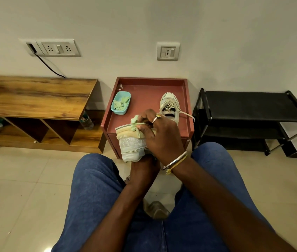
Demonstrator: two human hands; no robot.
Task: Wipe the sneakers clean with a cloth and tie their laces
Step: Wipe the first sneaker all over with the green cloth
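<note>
From my remote seat I am watching the person sitting on the tiled floor [16, 179] in blue jeans [96, 188], facing a low red surface [144, 99] against the wall. The left hand [144, 166] is reaching up from below and gripping the sneaker [131, 142] by its underside; its fingers are mostly hiding behind the shoe. The sneaker is hanging over the front edge of the surface, tilted on its side with the padded collar pointing towards the left edge. The right hand [162, 135], wearing a ring [158, 115] and a bangle [175, 160] at the wrist, is lying across the top of the sneaker and pinching a pale green cloth [135, 122] between thumb and fingers, pressing it against the collar.

The second sneaker [169, 104] is standing upright near the right edge of the surface, toe towards the wall, with its laces [186, 113] lying loose and one end trailing over that right edge. A blue tray [119, 112] is sitting by the left edge, holding more green cloth pieces [119, 104].

A wooden shelf unit [34, 95] is standing to the left of the surface, with a bottle [86, 121] lying between them, and a black rack [249, 106] is standing to the right. Wall sockets [58, 48] are showing above
</note>
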